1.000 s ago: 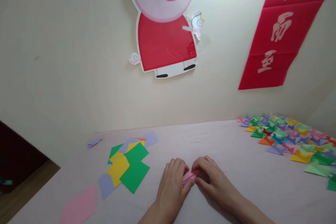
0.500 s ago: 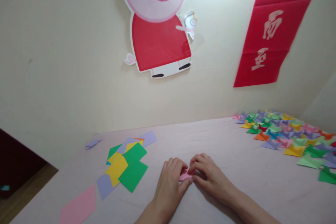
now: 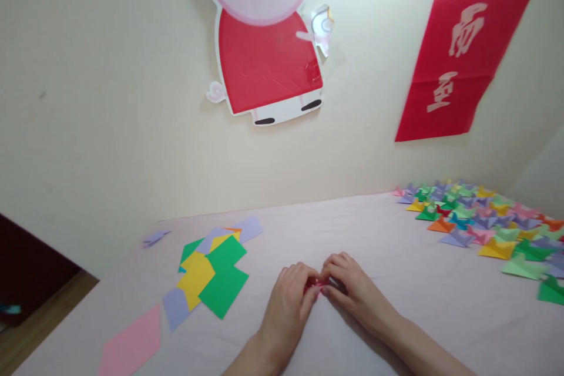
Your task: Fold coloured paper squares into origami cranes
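My left hand (image 3: pixel 288 299) and my right hand (image 3: pixel 350 286) meet at the middle of the pale pink table (image 3: pixel 396 258), fingers curled and pinched together. Between the fingertips shows a small folded pink paper piece (image 3: pixel 314 285), pressed low against the table and mostly hidden by my fingers. Both hands grip it from opposite sides.
Flat coloured paper squares (image 3: pixel 215 273), green, yellow and lilac, lie left of my hands, with one pink sheet (image 3: pixel 132 343) near the front left. Several folded paper shapes (image 3: pixel 489 223) cover the right side. A cartoon pig cutout (image 3: pixel 267 41) and red banner (image 3: pixel 467 41) hang on the wall.
My hands have closed tighter over the pink paper, so less of it shows. The view has shifted slightly; the hands stay at the same spot on the table.
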A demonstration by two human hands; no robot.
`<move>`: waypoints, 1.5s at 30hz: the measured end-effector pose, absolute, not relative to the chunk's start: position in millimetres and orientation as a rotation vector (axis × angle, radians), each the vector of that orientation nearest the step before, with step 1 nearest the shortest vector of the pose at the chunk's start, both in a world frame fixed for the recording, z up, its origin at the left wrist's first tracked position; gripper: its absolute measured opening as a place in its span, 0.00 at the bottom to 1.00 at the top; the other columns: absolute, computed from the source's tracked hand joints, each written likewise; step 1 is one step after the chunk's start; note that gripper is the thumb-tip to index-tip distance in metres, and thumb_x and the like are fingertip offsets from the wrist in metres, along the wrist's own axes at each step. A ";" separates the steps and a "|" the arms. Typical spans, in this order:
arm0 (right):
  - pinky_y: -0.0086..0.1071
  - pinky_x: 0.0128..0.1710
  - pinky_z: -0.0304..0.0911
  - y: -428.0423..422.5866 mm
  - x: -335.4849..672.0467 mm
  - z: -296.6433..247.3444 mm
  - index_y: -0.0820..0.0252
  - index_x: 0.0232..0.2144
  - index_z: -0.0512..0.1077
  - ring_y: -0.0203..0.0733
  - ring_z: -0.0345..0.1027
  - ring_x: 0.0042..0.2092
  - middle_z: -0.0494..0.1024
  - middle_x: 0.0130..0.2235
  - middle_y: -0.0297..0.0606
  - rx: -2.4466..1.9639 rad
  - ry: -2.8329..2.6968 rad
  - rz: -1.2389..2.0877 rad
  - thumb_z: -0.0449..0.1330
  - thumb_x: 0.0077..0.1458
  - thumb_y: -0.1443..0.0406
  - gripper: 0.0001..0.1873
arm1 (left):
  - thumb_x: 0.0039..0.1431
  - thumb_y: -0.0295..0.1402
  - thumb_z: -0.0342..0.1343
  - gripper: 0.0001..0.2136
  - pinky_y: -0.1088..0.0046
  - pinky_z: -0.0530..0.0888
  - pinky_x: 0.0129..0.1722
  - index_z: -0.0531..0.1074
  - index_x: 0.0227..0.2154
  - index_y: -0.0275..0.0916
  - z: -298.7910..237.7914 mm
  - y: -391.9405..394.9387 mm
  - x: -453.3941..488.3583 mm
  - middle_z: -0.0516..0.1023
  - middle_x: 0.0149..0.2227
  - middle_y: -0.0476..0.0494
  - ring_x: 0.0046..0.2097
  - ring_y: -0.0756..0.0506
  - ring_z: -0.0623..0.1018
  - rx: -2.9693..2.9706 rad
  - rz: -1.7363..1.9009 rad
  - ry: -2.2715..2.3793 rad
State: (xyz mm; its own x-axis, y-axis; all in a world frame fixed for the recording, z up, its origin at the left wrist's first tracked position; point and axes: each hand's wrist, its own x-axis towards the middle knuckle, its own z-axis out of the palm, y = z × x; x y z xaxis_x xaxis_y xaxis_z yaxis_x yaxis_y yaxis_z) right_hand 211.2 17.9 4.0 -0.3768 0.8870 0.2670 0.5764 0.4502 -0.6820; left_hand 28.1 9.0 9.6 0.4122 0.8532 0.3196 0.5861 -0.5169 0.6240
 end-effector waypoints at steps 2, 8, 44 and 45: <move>0.37 0.43 0.58 18.3 211.5 4.8 0.57 0.28 0.71 0.43 0.64 0.40 0.73 0.34 0.35 -1.220 -2.088 0.655 0.57 0.57 0.72 0.07 | 0.58 0.27 0.59 0.07 0.67 0.65 0.40 0.69 0.39 0.41 10.3 8.9 28.6 0.75 0.37 0.48 0.39 0.43 0.72 2.295 0.838 1.244; 0.36 0.42 0.58 17.9 211.3 7.5 0.58 0.27 0.70 0.42 0.63 0.39 0.72 0.32 0.34 -1.195 -2.071 0.668 0.57 0.58 0.71 0.08 | 0.59 0.29 0.60 0.04 0.67 0.63 0.39 0.70 0.31 0.40 11.2 8.4 28.5 0.74 0.34 0.48 0.39 0.44 0.71 2.339 0.804 1.333; 0.35 0.41 0.61 25.4 174.5 8.5 0.57 0.29 0.76 0.43 0.66 0.39 0.76 0.33 0.37 -1.096 -1.506 0.985 0.58 0.58 0.54 0.15 | 0.65 0.35 0.50 0.06 0.72 0.69 0.39 0.70 0.36 0.41 11.4 15.8 24.1 0.75 0.35 0.48 0.38 0.46 0.74 1.753 1.163 1.281; 0.35 0.41 0.61 25.4 175.2 7.6 0.57 0.28 0.75 0.43 0.66 0.39 0.76 0.33 0.36 -1.098 -1.513 0.970 0.58 0.58 0.55 0.14 | 0.65 0.35 0.51 0.06 0.73 0.69 0.39 0.70 0.36 0.41 11.2 15.5 24.2 0.75 0.35 0.48 0.38 0.46 0.74 1.745 1.146 1.273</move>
